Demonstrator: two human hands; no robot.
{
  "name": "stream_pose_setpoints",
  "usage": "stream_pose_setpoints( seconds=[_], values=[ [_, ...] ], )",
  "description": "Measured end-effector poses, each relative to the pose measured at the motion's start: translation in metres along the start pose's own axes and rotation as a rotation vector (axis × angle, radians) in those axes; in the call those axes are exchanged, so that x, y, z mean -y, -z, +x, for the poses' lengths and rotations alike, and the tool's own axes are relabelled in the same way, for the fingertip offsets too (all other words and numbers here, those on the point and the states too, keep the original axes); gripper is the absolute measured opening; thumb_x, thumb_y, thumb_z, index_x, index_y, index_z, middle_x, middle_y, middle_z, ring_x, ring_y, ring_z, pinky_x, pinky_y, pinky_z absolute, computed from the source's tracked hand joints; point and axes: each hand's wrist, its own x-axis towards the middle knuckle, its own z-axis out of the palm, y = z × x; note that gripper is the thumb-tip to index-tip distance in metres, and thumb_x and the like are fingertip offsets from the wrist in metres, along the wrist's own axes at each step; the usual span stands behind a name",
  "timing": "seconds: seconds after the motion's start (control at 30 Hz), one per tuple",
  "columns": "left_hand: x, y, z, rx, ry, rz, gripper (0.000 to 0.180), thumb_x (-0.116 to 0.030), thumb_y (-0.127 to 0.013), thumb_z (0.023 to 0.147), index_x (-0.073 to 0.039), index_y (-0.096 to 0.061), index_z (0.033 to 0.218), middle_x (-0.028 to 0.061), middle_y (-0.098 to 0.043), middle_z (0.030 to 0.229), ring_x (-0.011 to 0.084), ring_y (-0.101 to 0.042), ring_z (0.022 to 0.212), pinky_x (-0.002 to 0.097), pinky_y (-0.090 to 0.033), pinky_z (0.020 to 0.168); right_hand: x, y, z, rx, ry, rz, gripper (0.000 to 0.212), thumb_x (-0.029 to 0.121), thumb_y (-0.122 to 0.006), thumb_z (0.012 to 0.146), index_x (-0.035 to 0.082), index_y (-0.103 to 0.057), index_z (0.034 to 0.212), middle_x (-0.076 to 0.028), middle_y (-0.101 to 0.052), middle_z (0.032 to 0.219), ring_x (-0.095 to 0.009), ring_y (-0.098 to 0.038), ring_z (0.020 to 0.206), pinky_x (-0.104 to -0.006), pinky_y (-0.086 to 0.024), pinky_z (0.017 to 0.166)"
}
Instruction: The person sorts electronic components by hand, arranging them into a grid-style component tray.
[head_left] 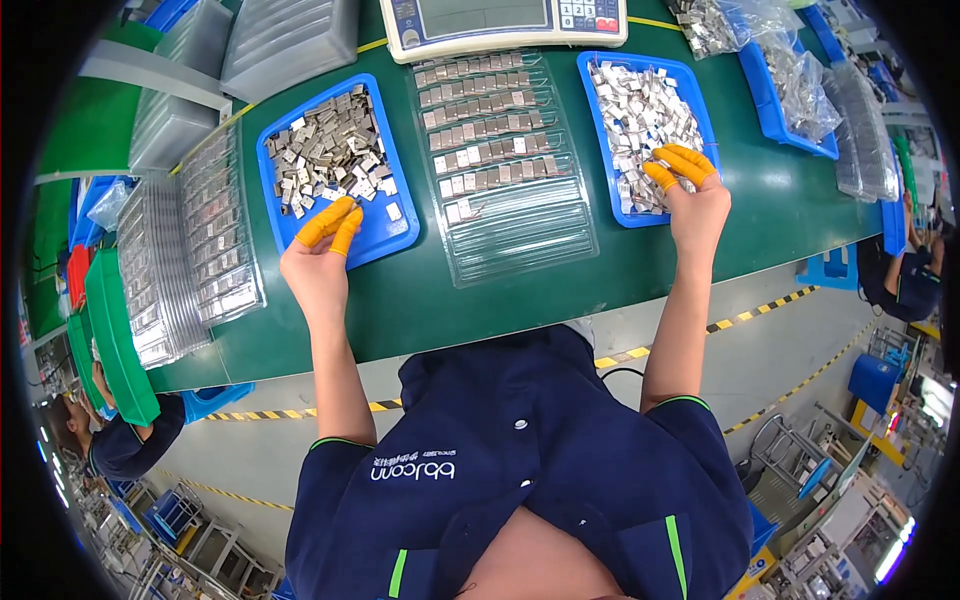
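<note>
Yellow finger covers are on the fingertips of both my hands. My left hand [320, 262] is at the near edge of a blue tray [385, 238], its fingers closed in a pinch; what they hold, if anything, is hidden. Small grey metal pieces [325, 145] are heaped in that tray. Over the right-hand blue tray [715, 125], my right hand [695, 195] pinches at a heap of small white and silver pieces [640, 115]; I cannot make out what is between its fingers. Between the trays lies a clear plastic blister tray [520, 235], its far rows filled with small metal pieces.
A digital scale [505, 42] stands behind the blister tray. Stacked clear trays [165, 270] are at the left, beside a green bin [120, 335]. A blue bin with plastic bags [790, 115] sits at the far right. Other people [130, 440] work on both sides.
</note>
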Motion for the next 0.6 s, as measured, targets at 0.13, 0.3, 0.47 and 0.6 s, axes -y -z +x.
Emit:
stream_pose_setpoints(
  seconds=[0.13,0.3,0.47,0.6],
  values=[
    [-0.009,-0.005,-0.006,0.035,0.08,-0.151,0.023,0.003,-0.065,0.076,0.006,-0.062,0.098,0.0114,-0.065,0.091,0.0189,-0.065,0.077,0.0222,-0.051,0.066,0.011,-0.004,0.0,-0.031,-0.077,0.105,0.02,0.0,-0.066,0.073,0.005,-0.069,0.093,-0.01,-0.066,0.085,-0.015,-0.06,0.073,-0.0246,-0.046,0.069],
    [-0.019,-0.027,-0.012,0.078,0.154,-0.429,0.025,0.003,-0.063,0.076,0.007,-0.06,0.101,0.0148,-0.064,0.093,0.0226,-0.065,0.08,0.0259,-0.053,0.069,0.028,-0.006,-0.002,-0.065,-0.177,0.199,0.019,0.002,-0.065,0.077,0.002,-0.067,0.096,-0.006,-0.065,0.08,-0.009,-0.057,0.068,-0.0215,-0.045,0.063],
    [-0.031,-0.059,-0.025,0.302,0.198,-0.536,0.027,0.004,-0.065,0.074,0.007,-0.06,0.101,0.0154,-0.064,0.094,0.0211,-0.063,0.088,0.0274,-0.051,0.08,0.065,-0.029,-0.022,0.076,-0.133,0.656,0.024,-0.002,-0.068,0.074,0.0,-0.066,0.098,-0.004,-0.061,0.083,-0.009,-0.054,0.072,-0.021,-0.044,0.068],
    [-0.036,-0.076,-0.033,0.383,0.269,-0.672,0.028,0.004,-0.065,0.075,0.007,-0.06,0.102,0.0148,-0.064,0.096,0.0201,-0.063,0.089,0.0272,-0.049,0.083,0.097,-0.047,-0.047,0.246,-0.051,0.682,0.027,-0.002,-0.069,0.074,-0.003,-0.064,0.1,-0.004,-0.058,0.09,-0.01,-0.055,0.075,-0.022,-0.045,0.071]
  ],
)
